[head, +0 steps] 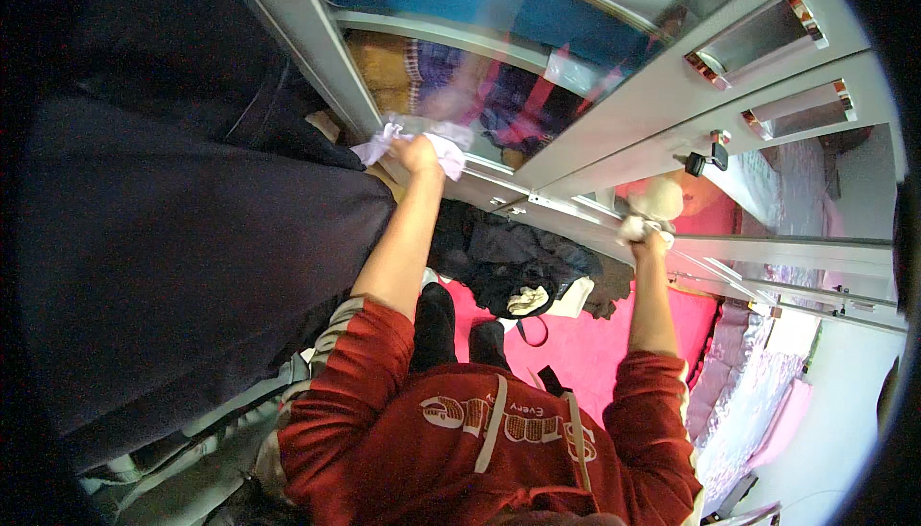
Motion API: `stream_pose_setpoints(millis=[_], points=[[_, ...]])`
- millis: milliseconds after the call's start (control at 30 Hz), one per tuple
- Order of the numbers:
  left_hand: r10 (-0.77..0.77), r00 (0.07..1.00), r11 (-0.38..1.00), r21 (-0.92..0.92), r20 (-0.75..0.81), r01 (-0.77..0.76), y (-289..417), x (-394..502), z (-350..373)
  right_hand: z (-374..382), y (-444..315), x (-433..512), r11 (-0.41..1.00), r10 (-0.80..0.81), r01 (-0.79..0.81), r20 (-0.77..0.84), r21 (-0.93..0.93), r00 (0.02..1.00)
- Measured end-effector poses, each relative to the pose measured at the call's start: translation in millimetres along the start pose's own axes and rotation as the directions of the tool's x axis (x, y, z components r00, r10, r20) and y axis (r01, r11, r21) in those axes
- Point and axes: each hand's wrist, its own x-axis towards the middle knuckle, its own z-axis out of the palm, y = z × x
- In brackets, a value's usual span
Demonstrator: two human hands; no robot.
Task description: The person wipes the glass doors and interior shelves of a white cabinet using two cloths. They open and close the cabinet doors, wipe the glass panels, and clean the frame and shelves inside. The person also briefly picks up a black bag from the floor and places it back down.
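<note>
My left hand [421, 155] is closed on a pale lilac cloth [452, 154] in front of the glass door of a metal cabinet [619, 112]. Some of that cloth is blurred, and its reflection shows in the glass. Farther right, my right hand [651, 242] grips a cream-coloured cloth or soft item [633, 230] close to the lower part of another glass pane. A paler reflection of it appears just above. Folded textiles, some patterned, show behind the left pane.
Keys [695, 164] hang from a lock beneath the cabinet's recessed handles. Dark clothes [518, 253] lie heaped on a pink floor covering [568, 353] at the cabinet's foot. Large dark fabric [194, 260] fills the left side. A bed with patterned bedding [745, 396] stands at the lower right.
</note>
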Motion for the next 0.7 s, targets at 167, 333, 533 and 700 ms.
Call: stream_pose_setpoints(millis=[167,333,533,700], points=[[-0.165,0.985,0.962,0.23,0.051,0.149,-63,-81,25,93,99,-48,0.735,-0.185,0.065,-0.109,-0.675,0.977],[-0.625,0.607,0.705,0.02,0.49,0.709,-60,-125,11,188,150,-180,0.89,0.415,-0.27,0.407,-0.367,0.814],[-0.487,0.716,0.864,0.158,0.5,0.478,-33,-117,-82,118,116,-193,0.838,0.281,0.108,0.594,-0.534,0.754],[-0.677,0.614,0.71,0.143,0.406,0.689,-39,-107,-125,62,86,-102,0.955,0.199,-0.217,-0.107,-0.2,0.974]])
